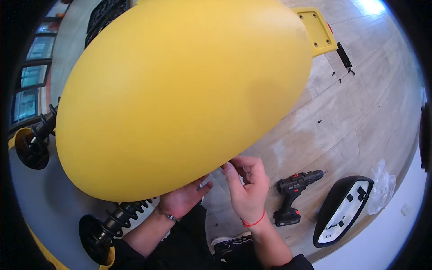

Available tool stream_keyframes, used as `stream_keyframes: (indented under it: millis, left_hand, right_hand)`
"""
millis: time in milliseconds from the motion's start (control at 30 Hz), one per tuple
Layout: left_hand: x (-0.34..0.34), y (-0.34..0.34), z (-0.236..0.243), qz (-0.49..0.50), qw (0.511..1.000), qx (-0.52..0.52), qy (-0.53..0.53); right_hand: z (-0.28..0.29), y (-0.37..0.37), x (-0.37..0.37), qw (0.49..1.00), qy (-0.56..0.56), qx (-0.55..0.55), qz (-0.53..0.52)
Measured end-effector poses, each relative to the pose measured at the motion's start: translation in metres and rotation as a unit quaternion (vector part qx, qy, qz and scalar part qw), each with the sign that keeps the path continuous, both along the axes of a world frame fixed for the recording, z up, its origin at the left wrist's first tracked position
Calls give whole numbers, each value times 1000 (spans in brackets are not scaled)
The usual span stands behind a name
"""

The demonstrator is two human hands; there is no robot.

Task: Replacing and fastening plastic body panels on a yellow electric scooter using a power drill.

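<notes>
A large, smooth yellow rounded shell (180, 99) fills the upper middle of the view. My right hand (248, 184) is at its lower right edge, thumb and fingers pinched together. Something small and dark shows at those fingertips, too hidden to name. Beneath the shell's lower edge my left hand (186, 198) is turned palm up, its thumb apart from the fingers. The shell hides most of those fingers. Close to my left forearm stands a black coil-spring shock absorber (119, 220). A yellow bracket (316, 31) with screw holes juts from the shell's upper right.
On the floor at right lie a black cordless drill (290, 195), a black seat (344, 211) with a white underside, and a clear plastic bag (381, 186). Small dark screws (319, 121) and a black strip (344, 55) are scattered farther off. Another shock absorber (40, 132) stands left.
</notes>
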State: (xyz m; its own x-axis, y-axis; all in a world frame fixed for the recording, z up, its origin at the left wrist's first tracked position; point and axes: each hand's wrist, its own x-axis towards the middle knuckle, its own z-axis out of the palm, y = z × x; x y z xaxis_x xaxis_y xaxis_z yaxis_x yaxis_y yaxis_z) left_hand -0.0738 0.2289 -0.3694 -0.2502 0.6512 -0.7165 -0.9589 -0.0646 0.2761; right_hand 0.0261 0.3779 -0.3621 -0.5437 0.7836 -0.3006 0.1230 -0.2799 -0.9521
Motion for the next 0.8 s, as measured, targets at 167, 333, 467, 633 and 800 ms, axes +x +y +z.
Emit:
stream_keyframes:
  millis: [167,333,467,633,800]
  left_hand:
    - [-1,9,6,-2,1000,0,5]
    - [-3,7,6,3,997,75,16]
    - [-2,3,2,27,998,62,-7]
    - [-2,0,2,38,998,45,-10]
    - [-4,1,6,64,997,33,-13]
  right_hand:
    - [1,10,2,999,-2,38,14]
    - [8,18,0,996,-11,75,39]
    - [5,20,-2,974,-19,216,71]
    - [4,23,-3,958,-22,277,75]
    - [7,21,-3,979,-13,191,68]
